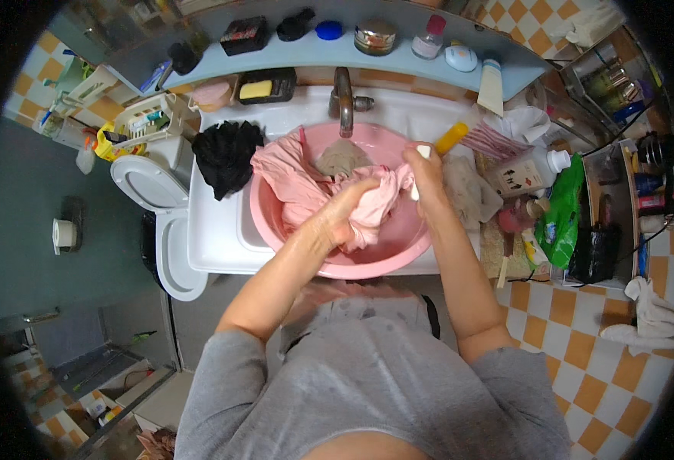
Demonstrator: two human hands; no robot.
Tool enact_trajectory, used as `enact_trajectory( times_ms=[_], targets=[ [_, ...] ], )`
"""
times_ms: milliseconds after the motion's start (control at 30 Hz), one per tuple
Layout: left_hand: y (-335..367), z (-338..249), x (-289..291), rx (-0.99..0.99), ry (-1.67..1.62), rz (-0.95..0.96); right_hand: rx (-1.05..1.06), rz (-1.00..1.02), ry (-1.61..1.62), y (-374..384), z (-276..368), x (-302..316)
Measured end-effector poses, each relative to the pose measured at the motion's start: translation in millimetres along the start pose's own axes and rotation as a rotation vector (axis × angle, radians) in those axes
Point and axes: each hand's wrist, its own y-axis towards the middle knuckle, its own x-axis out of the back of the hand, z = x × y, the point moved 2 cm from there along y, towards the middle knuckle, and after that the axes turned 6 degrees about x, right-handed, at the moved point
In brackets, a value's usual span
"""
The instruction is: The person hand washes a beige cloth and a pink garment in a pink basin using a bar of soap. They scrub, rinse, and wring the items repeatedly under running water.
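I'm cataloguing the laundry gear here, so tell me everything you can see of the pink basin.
The pink basin is round, smooth and looks like plastic. It sits upright in the white sink, under the metal tap, its near rim overhanging the front edge. Crumpled pink cloth fills it and drapes over its left rim. The left hand and right hand grip that cloth above it.

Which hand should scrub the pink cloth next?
Probably the right hand: it holds a brush just above the pink cloth. The left hand already grips that cloth in the basin, keeping it steady.
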Motion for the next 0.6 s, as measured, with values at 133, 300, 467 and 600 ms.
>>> enact_trajectory(
  times_ms=[133, 300, 467, 600],
  targets=[
    [5.1, -6.0, 11.3, 0.118, -0.073, 0.351, -0.412, 0.420, 0.381, -25.9, -9.6, -15.2],
    [0.9, -11.0, 2.4, -0.052, -0.211, 0.193, -0.425, 0.408, 0.464, -22.5, -5.5, 2.4],
    [7.5, -11.2, 8.0, -0.205, -0.247, 0.057, 0.600, -0.093, -0.661, -36.7, 41.2, -16.3],
    [32.6, 0.2, 59.3, -0.339, -0.175, -0.017, 1.054, 0.364, -0.876, -114.9, 29.6, -80.6]
  ],
)
